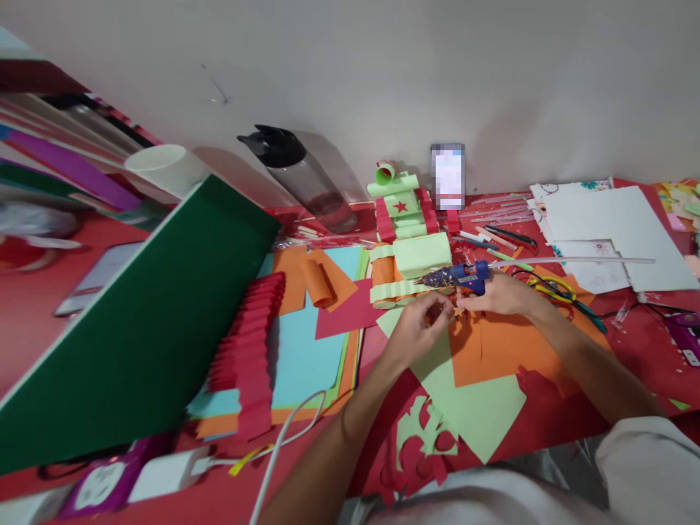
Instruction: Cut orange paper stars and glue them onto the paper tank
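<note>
My right hand (506,293) grips a blue hot glue gun (464,277), its nozzle aimed left and a long clear glue stick out of its back. My left hand (420,329) is closed in a pinch just below the nozzle. At its fingertips is a small orange paper star (458,312). Right behind the nozzle stands a paper tank model (421,255) in light green and orange, with scalloped strips along its side. Behind it is a second light green paper model (402,205) with a red star and red strips.
Orange sheets (508,350) and green scraps (426,430) lie before me. Leftward are a pleated red paper strip (254,357), an orange roll (317,283), a green board (147,313) and a bottle (306,179). A phone (448,177) leans on the wall; yellow-handled scissors (555,290) lie right.
</note>
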`<control>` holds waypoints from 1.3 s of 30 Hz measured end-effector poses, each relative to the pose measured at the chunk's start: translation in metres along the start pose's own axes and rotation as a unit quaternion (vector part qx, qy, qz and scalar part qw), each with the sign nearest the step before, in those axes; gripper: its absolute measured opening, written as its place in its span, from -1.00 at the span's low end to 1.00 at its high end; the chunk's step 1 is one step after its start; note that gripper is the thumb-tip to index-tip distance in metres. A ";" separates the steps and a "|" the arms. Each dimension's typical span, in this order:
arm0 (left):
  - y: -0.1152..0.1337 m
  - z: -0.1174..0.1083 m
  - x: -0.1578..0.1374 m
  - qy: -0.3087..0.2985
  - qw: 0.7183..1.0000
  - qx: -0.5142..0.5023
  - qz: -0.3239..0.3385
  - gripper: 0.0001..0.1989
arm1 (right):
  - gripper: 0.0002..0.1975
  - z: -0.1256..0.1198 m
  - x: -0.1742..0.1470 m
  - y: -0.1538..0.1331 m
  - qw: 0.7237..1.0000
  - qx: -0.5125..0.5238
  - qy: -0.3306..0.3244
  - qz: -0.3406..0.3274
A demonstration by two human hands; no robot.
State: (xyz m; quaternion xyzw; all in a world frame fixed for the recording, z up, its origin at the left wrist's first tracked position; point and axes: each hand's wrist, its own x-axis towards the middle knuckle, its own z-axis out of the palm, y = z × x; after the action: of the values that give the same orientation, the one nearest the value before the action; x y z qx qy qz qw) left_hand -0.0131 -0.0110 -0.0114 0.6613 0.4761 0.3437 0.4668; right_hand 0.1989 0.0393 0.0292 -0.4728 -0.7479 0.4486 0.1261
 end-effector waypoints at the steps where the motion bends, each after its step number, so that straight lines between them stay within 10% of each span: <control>1: 0.000 0.000 0.000 -0.002 1.000 -0.004 0.000 -0.85 | -0.89 0.000 0.000 0.001 1.000 -0.001 -0.002 0.000; 11: -0.008 -0.004 0.003 0.031 0.997 -0.072 -0.021 -0.77 | -0.76 -0.002 -0.001 0.007 0.990 0.119 0.074 -0.031; 19: -0.013 -0.018 0.007 0.108 0.987 -0.114 -0.023 -0.78 | -0.48 -0.018 -0.006 0.009 0.916 0.397 0.059 -0.019; 25: -0.013 -0.032 0.009 0.181 0.974 -0.133 -0.015 -0.83 | -0.41 -0.029 -0.010 0.004 0.908 0.410 0.085 -0.025; 33: -0.016 -0.038 0.011 0.210 0.966 -0.149 0.008 -0.80 | -0.48 -0.029 -0.015 0.016 0.970 0.089 0.160 -0.161; 39: -0.016 -0.036 0.009 0.214 0.968 -0.126 0.036 -0.80 | -0.61 -0.028 -0.015 0.011 0.847 -0.238 0.219 -0.422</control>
State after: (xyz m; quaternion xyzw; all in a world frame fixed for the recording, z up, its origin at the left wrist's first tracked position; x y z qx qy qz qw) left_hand -0.0472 0.0101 -0.0145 0.5249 0.4935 0.5514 0.4206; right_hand 0.2307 0.0440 0.0404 -0.2129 -0.9121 0.0455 0.3474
